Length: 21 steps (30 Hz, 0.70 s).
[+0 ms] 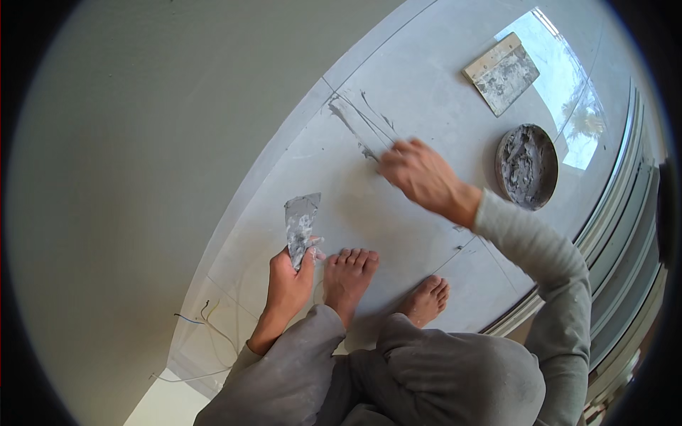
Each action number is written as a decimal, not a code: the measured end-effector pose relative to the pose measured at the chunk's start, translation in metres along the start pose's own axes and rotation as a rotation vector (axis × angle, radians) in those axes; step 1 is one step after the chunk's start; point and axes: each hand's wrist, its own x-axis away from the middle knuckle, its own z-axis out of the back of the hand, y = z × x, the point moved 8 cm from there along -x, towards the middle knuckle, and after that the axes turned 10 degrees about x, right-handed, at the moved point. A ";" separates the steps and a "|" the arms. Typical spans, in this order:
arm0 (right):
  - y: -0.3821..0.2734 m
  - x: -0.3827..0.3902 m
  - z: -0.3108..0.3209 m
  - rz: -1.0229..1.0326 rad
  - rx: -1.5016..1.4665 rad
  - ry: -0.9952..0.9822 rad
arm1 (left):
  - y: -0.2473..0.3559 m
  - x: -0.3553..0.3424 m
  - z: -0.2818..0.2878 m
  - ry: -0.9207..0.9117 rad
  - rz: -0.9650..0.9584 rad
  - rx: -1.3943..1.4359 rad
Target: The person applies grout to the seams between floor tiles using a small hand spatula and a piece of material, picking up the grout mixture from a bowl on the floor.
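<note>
Near the left edge of the floor, the left hand held a scraper; the blurred right hand was between grey smears and a paste bowl.

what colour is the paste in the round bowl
Grey; the head view shows the paste in the round bowl.

Left hand curled; right hand blurred, elbow bent.

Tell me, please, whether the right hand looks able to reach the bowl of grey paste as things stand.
Probably yes: the right hand is close to the open-topped bowl of grey paste, and nothing stands between them on the tiled floor.
</note>
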 end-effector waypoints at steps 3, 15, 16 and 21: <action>-0.007 0.084 0.014 -0.069 -0.049 -0.132 | 0.007 0.014 -0.016 -0.007 -0.021 -0.008; 0.074 -0.026 0.047 -0.119 0.061 0.100 | 0.031 0.035 -0.068 -0.111 -0.075 -0.021; 0.061 -0.014 0.044 -0.087 0.087 0.106 | 0.029 0.036 -0.060 -0.099 -0.070 -0.021; 0.011 0.042 0.024 -0.043 0.098 -0.214 | 0.009 0.035 -0.025 -0.056 -0.048 -0.050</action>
